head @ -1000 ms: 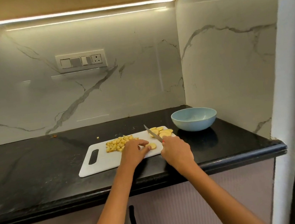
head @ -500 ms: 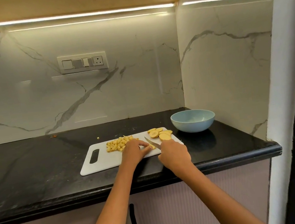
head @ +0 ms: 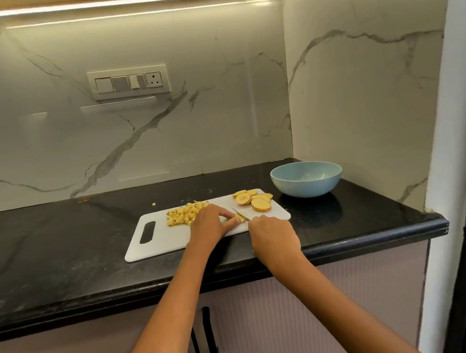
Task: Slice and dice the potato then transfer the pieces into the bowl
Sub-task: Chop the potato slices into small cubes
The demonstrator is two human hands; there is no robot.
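Note:
A white cutting board (head: 163,240) lies on the black counter. On its far left part sits a pile of diced potato (head: 182,214); several round potato slices (head: 255,200) lie at its far right corner. My left hand (head: 208,223) pinches a potato slice (head: 241,219) flat on the board between fingers and thumb. My right hand (head: 274,235) grips a knife (head: 241,214), whose blade is down on that slice beside my left fingertips. The light blue bowl (head: 307,179) stands to the right of the board, with nothing visible inside.
One stray potato bit (head: 154,204) lies on the black counter (head: 45,258) behind the board. Marble walls close the back and right side. The counter's front edge runs just under my wrists; cabinet doors with black handles (head: 210,337) are below.
The knife blade has come down from a raised tilt onto the slice under my left fingers. My right hand has lowered slightly toward the board. My left hand has stayed on the slice.

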